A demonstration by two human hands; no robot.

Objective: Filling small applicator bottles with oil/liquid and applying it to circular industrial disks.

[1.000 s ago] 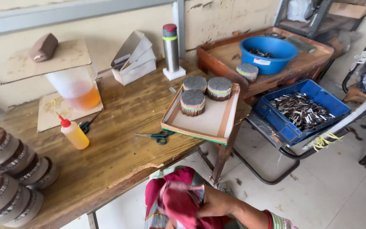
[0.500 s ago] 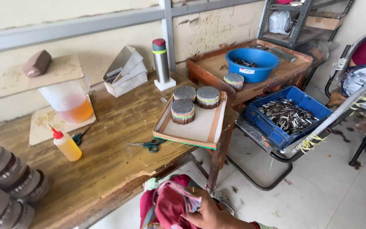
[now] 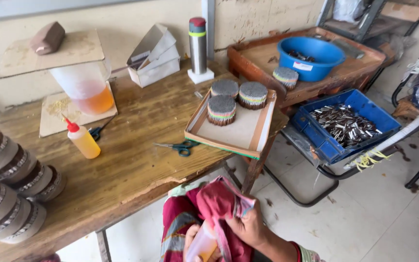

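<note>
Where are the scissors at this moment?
In the head view, the scissors lie flat on the wooden table, near its front edge. They are just left of the cardboard tray and right of the squeeze bottle.

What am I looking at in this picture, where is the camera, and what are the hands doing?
There is no machine here. The single view comes from a camera worn on a person's head, looking down at their own lap and a workbench.

At the bottom, the right hand grips a dark red cloth, which drapes over a small pale bottle. The left hand is mostly hidden beside that bottle, so its grip cannot be judged.

On the wooden table sit a cardboard tray with three round bundles of thin sticks, green-handled scissors, a yellow squeeze bottle with a red tip, a jug of orange liquid, a steel flask and stacked round bundles at the left edge. To the right stand a blue bowl and a blue crate of small metallic pieces.
</note>
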